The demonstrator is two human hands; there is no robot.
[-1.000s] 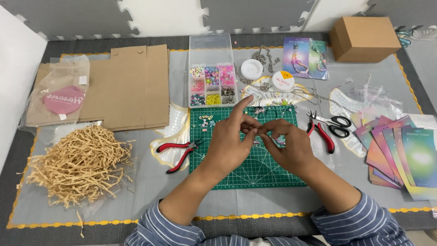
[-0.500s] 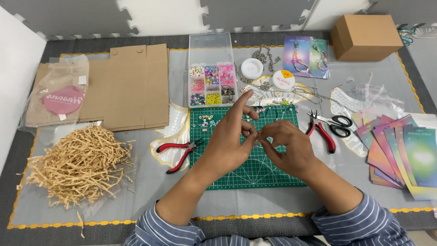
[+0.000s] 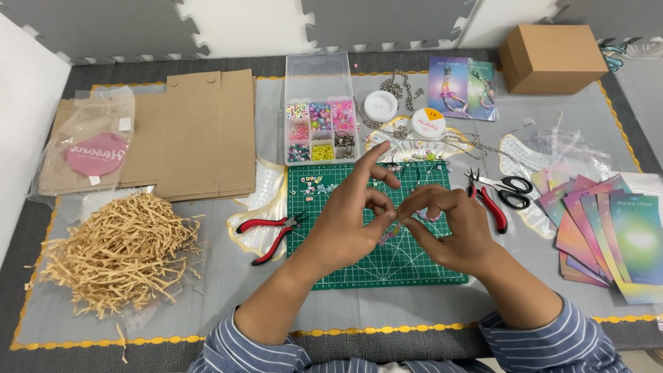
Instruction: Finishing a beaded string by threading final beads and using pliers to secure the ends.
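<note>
My left hand (image 3: 349,217) and my right hand (image 3: 452,228) meet fingertip to fingertip above the green cutting mat (image 3: 345,266). Between the pinched fingers is a small beaded strand (image 3: 399,220), mostly hidden; a few pale beads hang below it. My left index finger points up and away. Loose small beads (image 3: 314,185) lie on the mat's far left corner. An open clear bead organiser (image 3: 321,128) with coloured beads stands just beyond the mat.
Red-handled pliers (image 3: 269,231) lie left of the mat; another red pair (image 3: 490,204) and black scissors (image 3: 511,186) lie right. Shredded paper (image 3: 114,252), flat cardboard (image 3: 186,131), a brown box (image 3: 552,59), pastel cards (image 3: 608,235), white cord spools (image 3: 381,105) and metal chains (image 3: 400,83) surround.
Both hands stay pinched together over the mat; the fingers have shifted only slightly around the small strand.
</note>
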